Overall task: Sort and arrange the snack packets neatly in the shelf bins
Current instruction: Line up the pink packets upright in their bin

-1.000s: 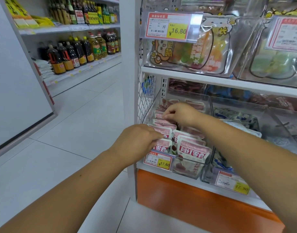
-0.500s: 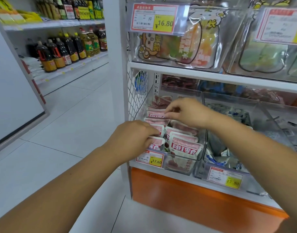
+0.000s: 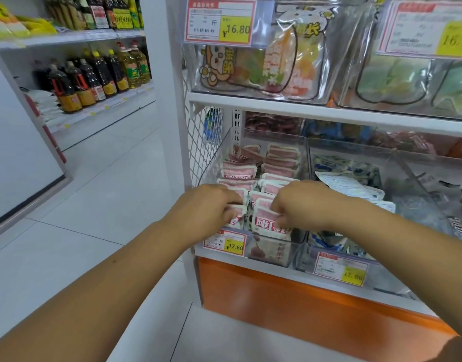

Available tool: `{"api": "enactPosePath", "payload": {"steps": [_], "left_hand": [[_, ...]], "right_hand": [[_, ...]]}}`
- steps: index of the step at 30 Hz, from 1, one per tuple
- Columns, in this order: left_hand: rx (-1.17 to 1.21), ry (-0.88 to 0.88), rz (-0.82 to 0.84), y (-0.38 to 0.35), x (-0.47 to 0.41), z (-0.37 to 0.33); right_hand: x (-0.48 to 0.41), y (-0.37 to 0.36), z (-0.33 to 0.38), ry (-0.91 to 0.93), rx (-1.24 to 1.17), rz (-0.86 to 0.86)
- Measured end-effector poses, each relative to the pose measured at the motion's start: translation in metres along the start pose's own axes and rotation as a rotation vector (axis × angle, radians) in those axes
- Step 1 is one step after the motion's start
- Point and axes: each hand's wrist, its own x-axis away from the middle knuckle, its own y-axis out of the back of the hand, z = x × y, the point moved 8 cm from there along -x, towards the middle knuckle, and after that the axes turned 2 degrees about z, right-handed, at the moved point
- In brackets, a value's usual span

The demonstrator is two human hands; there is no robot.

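The white shelf unit (image 3: 290, 107) carries a clear bin (image 3: 216, 163) at the left end of its lower tier. Just right of the clear bin stands a second bin (image 3: 355, 148) of blue-and-white packets. Both hands reach into the clear bin's front: the left hand (image 3: 206, 210) curls its fingers round the front-left packet (image 3: 236, 218), and the right hand (image 3: 303, 205) pinches the front-right packet (image 3: 266, 223) at its top edge. Behind them, inside the clear bin, pink snack packets (image 3: 279, 155) stand in two rows. A price tag (image 3: 224, 242) hangs on the clear bin's front wall.
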Motion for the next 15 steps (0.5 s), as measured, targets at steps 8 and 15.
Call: {"api": "enactPosePath", "payload": {"steps": [8, 15], "left_hand": [[0.045, -0.145, -0.101, -0.005, 0.0, -0.026], [0.135, -0.136, -0.098, -0.014, -0.009, -0.024]], "right_hand": [[-0.002, 0.014, -0.017, -0.069, -0.223, -0.07], [-0.02, 0.019, -0.028, -0.143, -0.274, -0.082]]}}
